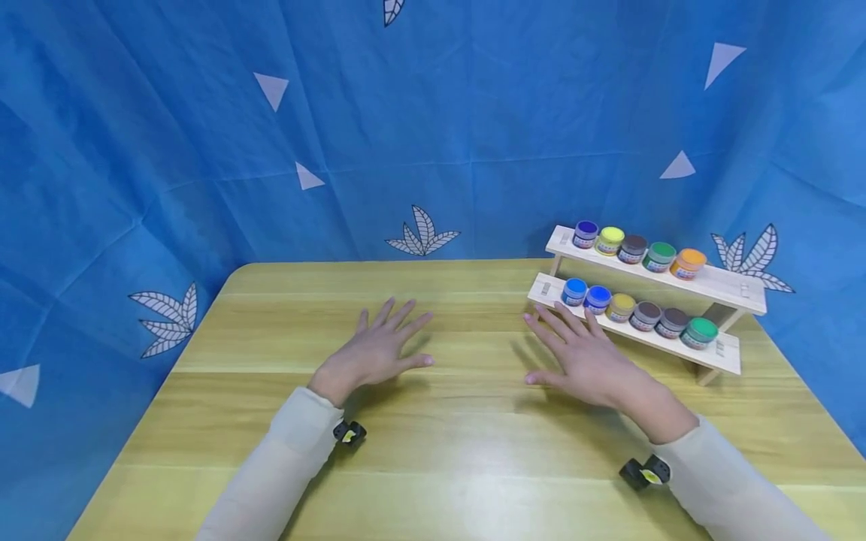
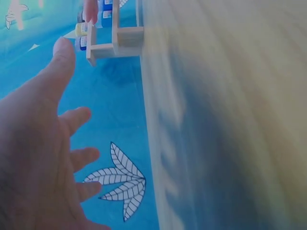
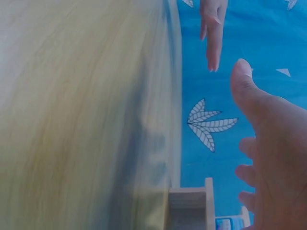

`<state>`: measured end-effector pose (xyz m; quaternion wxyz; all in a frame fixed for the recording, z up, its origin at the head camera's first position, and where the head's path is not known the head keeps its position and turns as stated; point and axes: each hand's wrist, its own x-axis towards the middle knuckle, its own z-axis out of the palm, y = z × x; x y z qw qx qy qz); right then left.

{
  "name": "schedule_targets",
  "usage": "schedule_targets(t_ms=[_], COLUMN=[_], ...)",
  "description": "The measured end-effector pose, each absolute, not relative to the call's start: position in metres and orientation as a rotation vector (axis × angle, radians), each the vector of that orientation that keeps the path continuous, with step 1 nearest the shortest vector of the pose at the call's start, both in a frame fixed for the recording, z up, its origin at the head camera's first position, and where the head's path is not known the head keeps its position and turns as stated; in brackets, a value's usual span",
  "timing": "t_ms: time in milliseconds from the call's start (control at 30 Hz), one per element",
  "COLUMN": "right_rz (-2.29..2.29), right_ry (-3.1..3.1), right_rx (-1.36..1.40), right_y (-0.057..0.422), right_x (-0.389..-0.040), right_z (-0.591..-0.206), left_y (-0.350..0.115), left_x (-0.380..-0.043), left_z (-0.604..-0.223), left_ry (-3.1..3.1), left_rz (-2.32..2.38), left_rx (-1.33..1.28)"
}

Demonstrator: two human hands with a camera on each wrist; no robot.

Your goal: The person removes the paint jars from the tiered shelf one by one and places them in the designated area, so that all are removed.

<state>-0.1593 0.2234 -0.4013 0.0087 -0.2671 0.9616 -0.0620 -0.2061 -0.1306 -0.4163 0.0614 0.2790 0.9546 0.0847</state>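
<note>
My left hand (image 1: 374, 352) hovers palm down above the wooden table (image 1: 467, 451), fingers spread and holding nothing. Its shadow falls on the wood below. On the other side, my right hand (image 1: 585, 362) is likewise spread, with nothing in it, just left of a two-tier wooden rack (image 1: 727, 285). In the head view its fingertips overlap the lower shelf's front edge; contact with the shelf cannot be made out. Small paint jars stand in a row on each tier, among them a yellow jar (image 1: 610, 240), an orange jar (image 1: 688, 264) and a light blue jar (image 1: 574, 291).
A blue cloth (image 1: 473, 113) with leaf and triangle prints hangs behind the table and down its sides. The rack stands at the table's back right, angled toward the front. Each sleeve carries a small black wrist camera (image 1: 349, 433).
</note>
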Motion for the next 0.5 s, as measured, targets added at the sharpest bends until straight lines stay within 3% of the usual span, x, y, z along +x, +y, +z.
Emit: schedule_targets(t_ms=[500], right_rz=[-0.290], right_ry=[3.267], right_rx=[-0.927], right_y=[0.262], right_x=[-0.150], right_z=[-0.384], left_y=[-0.086], left_x=[-0.228], left_z=[-0.400], left_ry=[3.029], left_rz=[0.277], left_rx=[0.912])
